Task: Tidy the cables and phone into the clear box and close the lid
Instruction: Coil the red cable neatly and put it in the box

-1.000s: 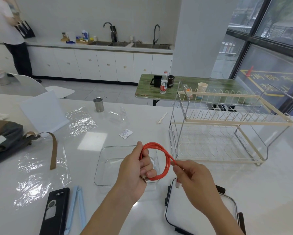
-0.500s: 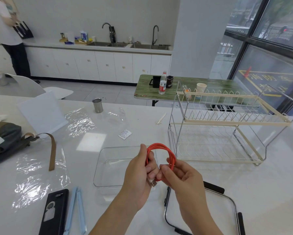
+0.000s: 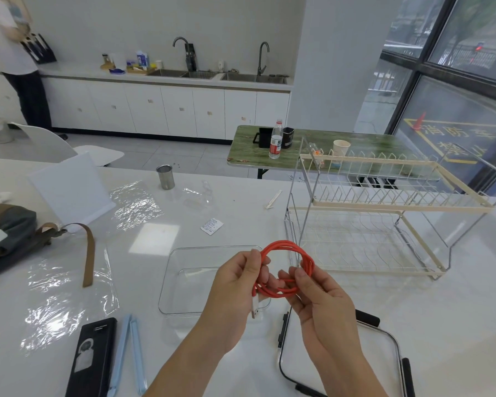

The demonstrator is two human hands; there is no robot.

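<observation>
A coiled red cable (image 3: 287,255) hangs in the air above the right end of the clear box (image 3: 189,282). My left hand (image 3: 238,285) grips the coil's left side, and the cable's white plug sticks out below the fingers. My right hand (image 3: 318,293) pinches the coil's right and lower strands. The box stands open on the white table. Its clear lid (image 3: 341,356) with black clips lies flat to the box's right, under my right forearm. A black phone (image 3: 92,359) lies at the near left, beside a pale blue cable (image 3: 129,353).
A two-tier wire dish rack (image 3: 370,213) stands right of the box. Crinkled plastic film (image 3: 66,299), a bag with a brown strap (image 3: 14,233), a metal cup (image 3: 165,176) and a small sachet (image 3: 211,226) lie on the table. A person stands at the far counter, upper left.
My right hand has moved in to the coil and wound the loose end into it; the loop is now tighter with more turns. Both hands have stayed above the box's right end.
</observation>
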